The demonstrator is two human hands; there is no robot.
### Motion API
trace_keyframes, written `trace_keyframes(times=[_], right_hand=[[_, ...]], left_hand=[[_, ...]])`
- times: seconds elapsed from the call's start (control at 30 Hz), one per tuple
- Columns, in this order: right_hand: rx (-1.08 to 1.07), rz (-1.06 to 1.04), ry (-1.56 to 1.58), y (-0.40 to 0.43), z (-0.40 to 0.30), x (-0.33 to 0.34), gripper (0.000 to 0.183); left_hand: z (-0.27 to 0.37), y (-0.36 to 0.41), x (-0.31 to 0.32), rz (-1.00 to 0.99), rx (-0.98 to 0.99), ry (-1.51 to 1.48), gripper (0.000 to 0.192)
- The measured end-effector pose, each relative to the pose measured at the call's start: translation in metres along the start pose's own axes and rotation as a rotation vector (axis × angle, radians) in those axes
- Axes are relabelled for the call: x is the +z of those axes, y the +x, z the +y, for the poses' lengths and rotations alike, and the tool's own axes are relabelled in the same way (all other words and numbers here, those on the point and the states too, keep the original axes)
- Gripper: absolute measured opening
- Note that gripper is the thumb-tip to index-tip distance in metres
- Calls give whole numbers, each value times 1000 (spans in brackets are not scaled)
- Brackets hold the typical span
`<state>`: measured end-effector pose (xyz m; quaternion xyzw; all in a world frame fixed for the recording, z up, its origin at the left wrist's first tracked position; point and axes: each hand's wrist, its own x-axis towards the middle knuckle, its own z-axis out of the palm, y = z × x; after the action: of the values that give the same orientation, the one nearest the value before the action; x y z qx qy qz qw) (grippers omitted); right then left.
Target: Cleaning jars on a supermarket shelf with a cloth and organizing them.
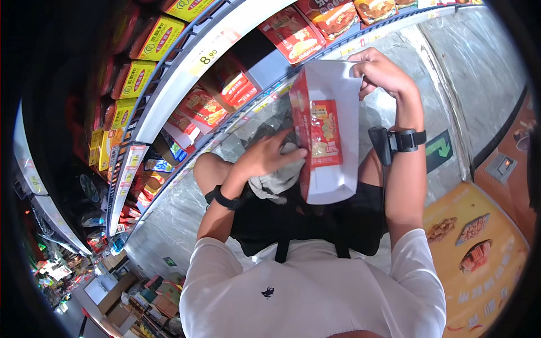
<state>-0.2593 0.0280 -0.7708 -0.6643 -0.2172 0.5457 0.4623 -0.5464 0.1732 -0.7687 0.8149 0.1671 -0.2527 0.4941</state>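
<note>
An open cardboard display box (344,99), white inside and red outside, is tilted in front of my knees. One red printed food packet (325,133) lies inside it. My right hand (376,74) grips the far right corner of the box's rim. A crumpled grey cloth (274,181) is in my left hand (270,154), bunched under the palm. The thumb of that hand touches the box's red left side, and some of its fingers are hidden behind the box.
Store shelving with a white price rail (181,72) curves along the left and far side. Red packets (291,36) fill part of the bottom shelf, beside a bare grey section (268,63). Yellow-labelled packs (156,38) sit above. A yellow printed panel (477,257) stands at right.
</note>
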Motion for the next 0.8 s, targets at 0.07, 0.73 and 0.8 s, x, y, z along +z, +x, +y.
trace_keyframes(times=[0.07, 0.73, 0.8], right_hand=[[0, 23, -87, 8, 2, 0, 35], [-394, -313, -232, 25, -13, 69, 80], [-430, -286, -302, 28, 9, 77, 85]], left_hand=[[27, -5, 10, 223, -181, 326, 75], [-9, -19, -54, 474, 158, 257, 39], [2, -10, -77, 478, -280, 4, 34]])
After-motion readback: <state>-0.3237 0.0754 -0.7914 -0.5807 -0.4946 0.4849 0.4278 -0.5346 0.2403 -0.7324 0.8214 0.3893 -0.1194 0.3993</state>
